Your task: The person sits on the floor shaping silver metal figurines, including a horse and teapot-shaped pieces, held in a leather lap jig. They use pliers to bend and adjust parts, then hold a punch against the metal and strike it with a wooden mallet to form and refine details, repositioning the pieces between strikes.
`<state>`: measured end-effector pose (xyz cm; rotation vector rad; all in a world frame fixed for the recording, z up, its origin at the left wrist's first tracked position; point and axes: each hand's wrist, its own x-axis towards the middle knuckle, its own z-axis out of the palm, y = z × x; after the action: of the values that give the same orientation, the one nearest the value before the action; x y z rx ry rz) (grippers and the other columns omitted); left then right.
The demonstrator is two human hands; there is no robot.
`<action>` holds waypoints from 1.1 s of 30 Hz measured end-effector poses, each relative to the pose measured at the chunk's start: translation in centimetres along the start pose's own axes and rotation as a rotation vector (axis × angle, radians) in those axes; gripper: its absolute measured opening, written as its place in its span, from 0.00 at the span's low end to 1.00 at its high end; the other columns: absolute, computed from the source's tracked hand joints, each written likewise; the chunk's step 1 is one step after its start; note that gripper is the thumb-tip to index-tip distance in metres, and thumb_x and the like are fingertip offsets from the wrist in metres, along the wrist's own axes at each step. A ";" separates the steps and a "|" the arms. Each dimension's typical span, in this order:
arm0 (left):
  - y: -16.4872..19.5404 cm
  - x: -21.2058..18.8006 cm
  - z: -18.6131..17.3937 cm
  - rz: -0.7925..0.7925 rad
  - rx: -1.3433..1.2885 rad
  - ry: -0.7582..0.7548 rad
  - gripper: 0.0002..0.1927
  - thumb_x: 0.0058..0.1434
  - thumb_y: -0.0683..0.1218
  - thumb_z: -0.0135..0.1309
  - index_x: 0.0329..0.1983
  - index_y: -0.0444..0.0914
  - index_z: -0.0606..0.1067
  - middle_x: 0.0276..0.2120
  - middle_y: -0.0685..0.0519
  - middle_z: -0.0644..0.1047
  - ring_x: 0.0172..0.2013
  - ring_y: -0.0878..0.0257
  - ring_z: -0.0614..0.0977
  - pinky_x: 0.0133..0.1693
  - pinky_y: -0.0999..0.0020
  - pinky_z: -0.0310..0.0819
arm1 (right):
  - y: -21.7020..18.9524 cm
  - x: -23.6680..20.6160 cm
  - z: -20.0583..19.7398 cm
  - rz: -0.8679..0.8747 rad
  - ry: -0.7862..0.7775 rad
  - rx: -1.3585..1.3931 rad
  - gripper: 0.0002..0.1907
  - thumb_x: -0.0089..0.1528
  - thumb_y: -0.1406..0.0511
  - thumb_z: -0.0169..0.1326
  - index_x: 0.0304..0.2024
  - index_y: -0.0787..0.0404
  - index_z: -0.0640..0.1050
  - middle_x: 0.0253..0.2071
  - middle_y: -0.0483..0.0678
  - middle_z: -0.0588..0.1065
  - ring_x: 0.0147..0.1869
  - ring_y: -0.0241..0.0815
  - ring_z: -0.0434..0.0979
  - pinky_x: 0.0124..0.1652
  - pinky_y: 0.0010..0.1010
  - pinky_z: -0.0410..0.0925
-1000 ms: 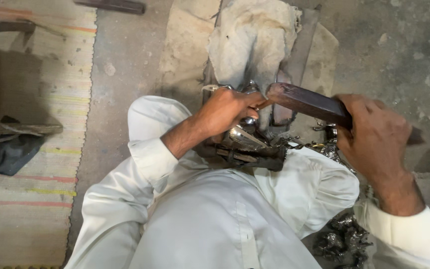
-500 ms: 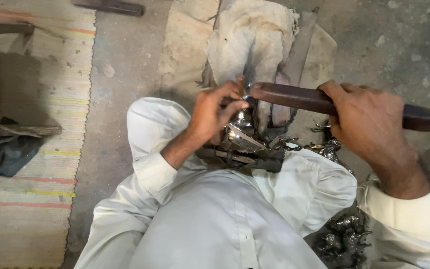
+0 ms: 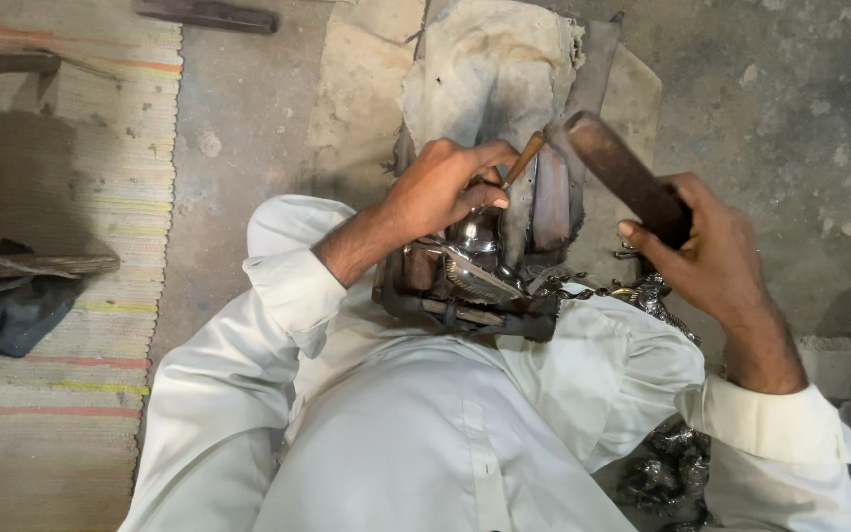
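Two hands are at work: the left hand [image 3: 440,187] pinches one thin wooden-handled punch [image 3: 524,160], and the right hand [image 3: 706,251] grips one dark mallet [image 3: 622,177]. One shiny metal piece [image 3: 475,232] sits in one vise [image 3: 465,296]. One striped mat [image 3: 61,246] covers the left of the frame.

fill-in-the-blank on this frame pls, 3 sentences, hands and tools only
1. The right hand grips a thick dark wooden ____, raised and tilted up toward the left.
2. The left hand pinches a thin tool with a brown handle above a shiny ____ piece held in the dark clamp.
3. The person sits on the floor wearing ____ clothing.

Missing words: bar; metal; white
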<state>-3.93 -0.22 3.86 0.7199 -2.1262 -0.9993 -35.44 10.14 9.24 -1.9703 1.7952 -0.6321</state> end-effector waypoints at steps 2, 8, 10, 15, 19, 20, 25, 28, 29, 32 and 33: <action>0.0 0.1 -0.1 0.010 0.012 0.003 0.21 0.58 0.43 0.67 0.54 0.37 0.76 0.33 0.46 0.84 0.37 0.51 0.87 0.37 0.58 0.78 | -0.2 0.2 0.0 -0.005 0.090 -0.052 0.23 0.66 0.59 0.66 0.56 0.63 0.74 0.33 0.48 0.76 0.34 0.35 0.74 0.35 0.31 0.68; 0.3 0.3 0.2 -0.052 -0.022 0.036 0.19 0.56 0.42 0.68 0.50 0.36 0.77 0.32 0.47 0.84 0.34 0.54 0.87 0.37 0.60 0.79 | -2.1 2.7 -2.5 -0.171 0.046 -0.509 0.20 0.63 0.64 0.63 0.58 0.56 0.77 0.31 0.50 0.78 0.34 0.50 0.80 0.41 0.44 0.70; 0.3 0.2 0.5 -0.144 -0.037 0.062 0.17 0.56 0.41 0.68 0.47 0.36 0.78 0.32 0.48 0.85 0.32 0.55 0.87 0.35 0.61 0.78 | -3.0 4.3 -3.7 -0.044 -0.083 -0.466 0.20 0.62 0.63 0.63 0.57 0.56 0.76 0.28 0.52 0.77 0.30 0.53 0.79 0.38 0.47 0.69; 0.2 0.0 0.9 -0.196 -0.074 0.148 0.17 0.54 0.40 0.69 0.45 0.35 0.77 0.33 0.48 0.85 0.34 0.58 0.88 0.36 0.63 0.80 | -4.3 7.6 -4.5 -0.031 -0.096 -0.599 0.19 0.63 0.60 0.62 0.55 0.56 0.75 0.27 0.53 0.76 0.29 0.53 0.79 0.35 0.47 0.70; 0.0 -0.4 1.0 -0.197 -0.069 0.187 0.17 0.53 0.40 0.69 0.44 0.34 0.77 0.33 0.47 0.85 0.33 0.58 0.88 0.36 0.62 0.79 | -4.7 9.0 -3.8 -0.270 -0.144 -0.872 0.23 0.60 0.63 0.61 0.59 0.50 0.77 0.29 0.51 0.78 0.34 0.54 0.81 0.39 0.46 0.72; -0.1 -0.4 1.1 -0.218 -0.072 0.182 0.17 0.54 0.40 0.69 0.44 0.35 0.76 0.33 0.47 0.85 0.34 0.59 0.88 0.36 0.62 0.80 | -4.8 9.3 -3.8 -0.234 -0.116 -0.818 0.22 0.60 0.62 0.62 0.58 0.51 0.77 0.28 0.51 0.78 0.33 0.54 0.81 0.39 0.48 0.72; -0.5 -0.5 1.2 -0.254 -0.084 0.205 0.18 0.55 0.42 0.70 0.45 0.35 0.75 0.34 0.47 0.85 0.34 0.60 0.89 0.36 0.64 0.81 | -5.3 10.5 -3.7 -0.194 -0.269 -0.822 0.17 0.61 0.61 0.61 0.52 0.49 0.77 0.28 0.52 0.78 0.33 0.58 0.81 0.38 0.50 0.71; -0.6 -1.2 1.6 -0.254 -0.096 0.302 0.18 0.57 0.43 0.69 0.46 0.34 0.75 0.34 0.47 0.84 0.33 0.60 0.88 0.35 0.66 0.82 | -5.5 10.4 -3.7 -0.284 -0.276 -0.956 0.17 0.60 0.64 0.60 0.52 0.49 0.76 0.30 0.49 0.79 0.38 0.55 0.82 0.39 0.47 0.73; -0.6 -1.2 1.8 -0.261 -0.112 0.314 0.18 0.57 0.44 0.68 0.47 0.34 0.74 0.34 0.47 0.84 0.33 0.60 0.89 0.35 0.66 0.83 | -5.5 10.5 -3.7 -0.271 -0.254 -0.885 0.17 0.60 0.63 0.61 0.52 0.49 0.76 0.29 0.50 0.79 0.37 0.56 0.82 0.39 0.49 0.72; -0.6 -2.0 2.5 -0.303 -0.137 0.348 0.19 0.59 0.45 0.67 0.48 0.35 0.73 0.34 0.48 0.85 0.33 0.62 0.89 0.34 0.68 0.83 | -5.5 10.4 -3.3 -0.255 -0.176 -0.676 0.17 0.62 0.63 0.62 0.53 0.53 0.76 0.29 0.52 0.78 0.34 0.58 0.80 0.38 0.51 0.70; -0.7 -2.1 2.5 -0.312 -0.124 0.363 0.19 0.59 0.45 0.68 0.48 0.35 0.73 0.33 0.48 0.85 0.32 0.62 0.89 0.34 0.68 0.83 | -5.5 10.4 -3.1 -0.271 -0.123 -0.616 0.17 0.64 0.62 0.62 0.54 0.54 0.76 0.30 0.53 0.77 0.35 0.58 0.80 0.38 0.50 0.70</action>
<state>-4.42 2.01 1.41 1.1022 -1.6564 -1.0574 -31.95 0.35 15.53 -2.6133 1.8009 -0.0101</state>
